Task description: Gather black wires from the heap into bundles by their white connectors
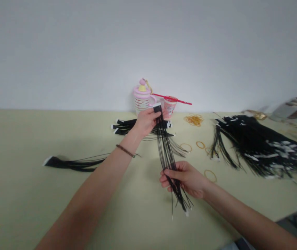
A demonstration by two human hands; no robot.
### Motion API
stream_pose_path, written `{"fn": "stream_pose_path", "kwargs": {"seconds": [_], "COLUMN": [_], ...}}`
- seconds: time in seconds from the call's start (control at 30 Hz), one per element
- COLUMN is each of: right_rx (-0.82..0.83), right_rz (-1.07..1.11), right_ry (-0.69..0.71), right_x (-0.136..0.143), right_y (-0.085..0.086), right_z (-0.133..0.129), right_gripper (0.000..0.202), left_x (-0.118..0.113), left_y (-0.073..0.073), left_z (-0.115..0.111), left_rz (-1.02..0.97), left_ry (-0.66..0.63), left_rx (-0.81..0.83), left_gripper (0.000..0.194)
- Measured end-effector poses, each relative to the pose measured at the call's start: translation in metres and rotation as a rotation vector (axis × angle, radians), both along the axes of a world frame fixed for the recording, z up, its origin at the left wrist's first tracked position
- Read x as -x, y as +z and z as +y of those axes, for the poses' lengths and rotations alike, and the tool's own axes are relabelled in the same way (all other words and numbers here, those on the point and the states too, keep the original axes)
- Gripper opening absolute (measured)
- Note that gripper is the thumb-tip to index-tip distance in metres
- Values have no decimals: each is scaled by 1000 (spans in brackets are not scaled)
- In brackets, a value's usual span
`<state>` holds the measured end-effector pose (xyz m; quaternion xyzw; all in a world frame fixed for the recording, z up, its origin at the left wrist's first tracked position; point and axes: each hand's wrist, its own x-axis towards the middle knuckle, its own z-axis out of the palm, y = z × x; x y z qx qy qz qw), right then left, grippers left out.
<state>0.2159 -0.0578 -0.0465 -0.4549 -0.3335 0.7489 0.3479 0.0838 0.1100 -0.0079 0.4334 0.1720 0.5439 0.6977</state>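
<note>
Two hands [146,122] [186,178] hold one wire bundle [166,152], two cups [141,103] [169,107] behind.

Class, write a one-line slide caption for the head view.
Left hand and right hand hold black wires above a table.

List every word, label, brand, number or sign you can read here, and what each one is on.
No text can be read.
Pink-lidded mug: markings on its side, too blurred to read.
Pink-and-white cup: reddish print, too small and blurred.
Held black wire bundle: no lettering can be made out.
</note>
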Motion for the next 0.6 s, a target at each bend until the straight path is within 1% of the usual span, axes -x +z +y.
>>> {"fn": "stream_pose_path", "kwargs": {"seconds": [0.07,0.13,0.2,0.23,0.3,0.4,0.47,0.5,0.53,0.57,0.6], "right_rx": [14,19,31,42,71,79,33,2,-27,-52,-68], "right_rz": [-7,-4,6,10,2,-58,-104,-121,-132,-138,-137], "right_ry": [-5,-7,3,7,9,8,29,44,60,73,84], "right_x": [-4,-7,-10,-11,-12,-15,-16,-17,-18,-19,-20], "right_y": [-5,-8,-10,-11,-16,-27,-34,-36,-39,-40,-42], "right_z": [-2,-4,-7,-9,-12,-17,-18,-19,-20,-20,-21], "right_gripper": [27,29,31,32,33,35,38,39,39,39,39], "left_x": [-1,-2,-4,-5,-7,-6,-2,0,2,3,4], "left_y": [3,9,14,13,3,-27,-46,-52,-55,-55,-51], "left_z": [3,5,10,13,21,31,33,32,31,29,27], "left_rz": [10,31,44,53,95,218,232,211,189,164,142], "left_ry": [15,52,95,99,34,-187,-272,-293,-312,-330,-348], "left_rx": [-133,-257,-339,-350,-300,-120,-26,5,25,35,31], "left_gripper": [19,20,19,19,18,27,36,38,38,36,32]}}
